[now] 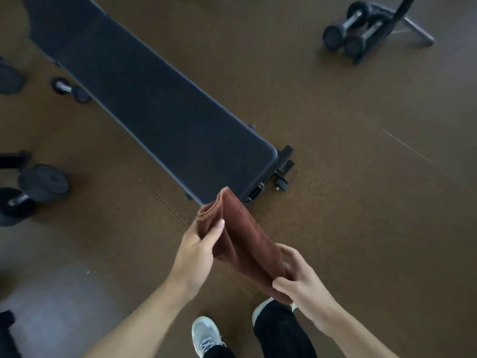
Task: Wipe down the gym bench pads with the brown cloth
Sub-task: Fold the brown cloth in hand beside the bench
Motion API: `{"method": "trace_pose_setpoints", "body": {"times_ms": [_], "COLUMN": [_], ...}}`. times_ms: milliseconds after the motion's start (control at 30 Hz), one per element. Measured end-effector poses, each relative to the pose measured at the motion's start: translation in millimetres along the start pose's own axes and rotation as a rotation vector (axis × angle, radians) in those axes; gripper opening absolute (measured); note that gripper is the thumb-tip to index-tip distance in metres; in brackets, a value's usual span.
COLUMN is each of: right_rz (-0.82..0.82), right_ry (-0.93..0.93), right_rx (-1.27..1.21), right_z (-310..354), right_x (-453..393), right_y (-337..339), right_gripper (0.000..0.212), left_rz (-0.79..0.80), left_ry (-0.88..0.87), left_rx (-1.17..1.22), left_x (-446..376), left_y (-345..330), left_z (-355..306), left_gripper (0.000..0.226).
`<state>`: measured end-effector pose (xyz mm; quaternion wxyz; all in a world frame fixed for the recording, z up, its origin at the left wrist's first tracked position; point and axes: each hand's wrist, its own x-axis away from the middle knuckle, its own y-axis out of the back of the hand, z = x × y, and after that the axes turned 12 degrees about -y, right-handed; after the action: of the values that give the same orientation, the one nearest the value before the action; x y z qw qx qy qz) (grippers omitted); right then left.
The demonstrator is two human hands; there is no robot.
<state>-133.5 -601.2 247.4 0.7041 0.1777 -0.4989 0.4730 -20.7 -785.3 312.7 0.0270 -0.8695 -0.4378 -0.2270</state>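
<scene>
The brown cloth (247, 244) is pinched folded at lower centre by the left hand (198, 251) and right hand (302, 277), with the bench pad (154, 99) stretching lengthwise toward the upper left, nearest the left hand.

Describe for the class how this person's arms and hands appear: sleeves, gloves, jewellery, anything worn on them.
Both forearms are bare as far as the frame shows, so no sleeves are in view. The left hand and right hand wear no gloves, and no rings, watch or wristbands are visible. The nails look short and plain. Lower down, dark trousers and light grey trainers show.
</scene>
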Motion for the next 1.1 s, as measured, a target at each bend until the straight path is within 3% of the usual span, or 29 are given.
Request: {"method": "trace_pose_setpoints", "body": {"times_ms": [133,300,400,533,600,700,867,1100], "right_rz": [0.107,-0.038,0.082,0.167,0.088,-0.034,-0.136,-0.285], "right_ry": [-0.032,0.185,0.231,0.260,0.344,0.461,0.510,0.512], "right_rx": [0.324,0.413,0.398,0.122,0.057,0.090,0.160,0.159], "right_z": [45,92,110,117,116,115,108,112], "right_x": [-19,-42,-49,-50,-55,-60,-58,-55], "right_y": [29,25,16,-7,-20,-42,-75,-105], "right_gripper": [0.046,0.079,0.065,0.042,0.029,0.021,0.026,0.027], "left_rz": [0.032,0.212,0.229,0.231,0.218,0.116,-0.032,-0.005], "left_ry": [0.017,0.020,0.017,-0.051,-0.128,-0.207,-0.277,-0.452], "left_rx": [0.107,0.054,0.041,-0.021,-0.053,-0.129,-0.274,-0.355], "left_x": [-22,-29,-31,-42,-47,-48,-47,-47], "left_y": [-9,-5,5,29,41,56,85,120], "left_z": [-9,-15,-10,-6,1,13,20,32], "left_gripper": [0.026,0.028,0.033,0.028,0.019,0.028,0.040,0.048]}}
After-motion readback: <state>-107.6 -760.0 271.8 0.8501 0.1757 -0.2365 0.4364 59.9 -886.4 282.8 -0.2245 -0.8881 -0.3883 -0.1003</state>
